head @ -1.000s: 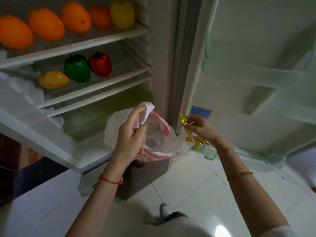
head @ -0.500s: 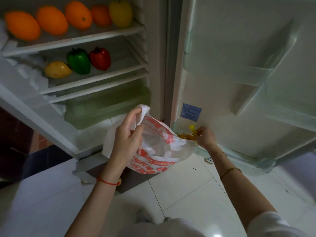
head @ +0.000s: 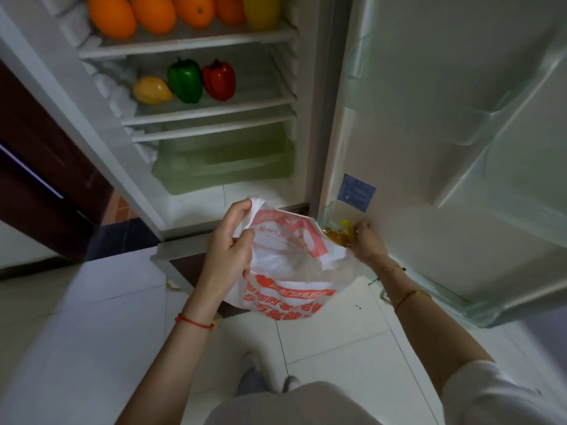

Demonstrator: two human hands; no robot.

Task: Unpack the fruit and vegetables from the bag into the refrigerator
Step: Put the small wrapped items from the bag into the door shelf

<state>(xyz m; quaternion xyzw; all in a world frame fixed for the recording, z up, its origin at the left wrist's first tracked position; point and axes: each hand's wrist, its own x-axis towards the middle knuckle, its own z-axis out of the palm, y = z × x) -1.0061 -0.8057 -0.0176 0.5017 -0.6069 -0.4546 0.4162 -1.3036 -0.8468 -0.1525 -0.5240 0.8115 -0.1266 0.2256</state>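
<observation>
- Your left hand (head: 228, 243) pinches the rim of the plastic bag (head: 288, 271) between thumb and curled fingers, holding its mouth open in front of the open refrigerator (head: 319, 118).
- Your right hand (head: 366, 240) is down in the lowest door bin (head: 329, 210), fingers curled around a small yellow-orange bundle (head: 340, 233) (too blurred to say what it is).
- Judged from here, the step is setting that bundle down: lower it until it rests on the bin floor, then loosen your fingers.
- Keep the bag clear of the bin so it does not drag the bundle back out.
- The oranges (head: 153, 13) sit on the top shelf; the green pepper (head: 185, 81), red pepper (head: 219, 80) and a yellow fruit (head: 152, 90) sit on the shelf below.
- The bag looks slack and nearly empty; check inside it before closing the door.
</observation>
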